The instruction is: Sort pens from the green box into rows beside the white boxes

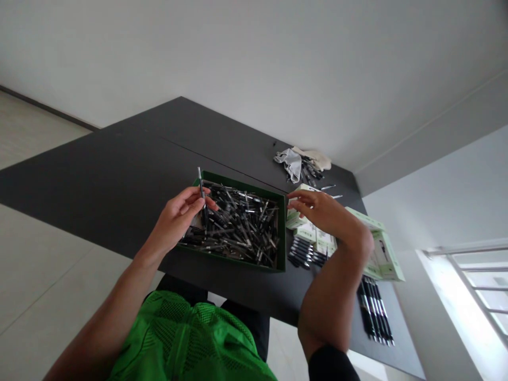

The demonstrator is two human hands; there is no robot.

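Observation:
Pinched between the thumb and fingers of my left hand (184, 211) is a dark pen (200, 182), held nearly upright with its clear tip pointing up. This hand is over the left end of a green box (281, 233) filled with loose pens (242, 222) lying in all directions. My right hand (307, 203) hovers by the box's right rim, its fingers apart and slightly bent, and I see nothing in them. Just beyond and below it are light green cartons (305, 230).
Bundled pens (300, 253) lie right of the box, and a longer row of pens (375, 309) sits farther right. An open light green carton (387, 254) stands near the table's right edge. Gloves (291, 163) rest on more pens at the back, by the wall.

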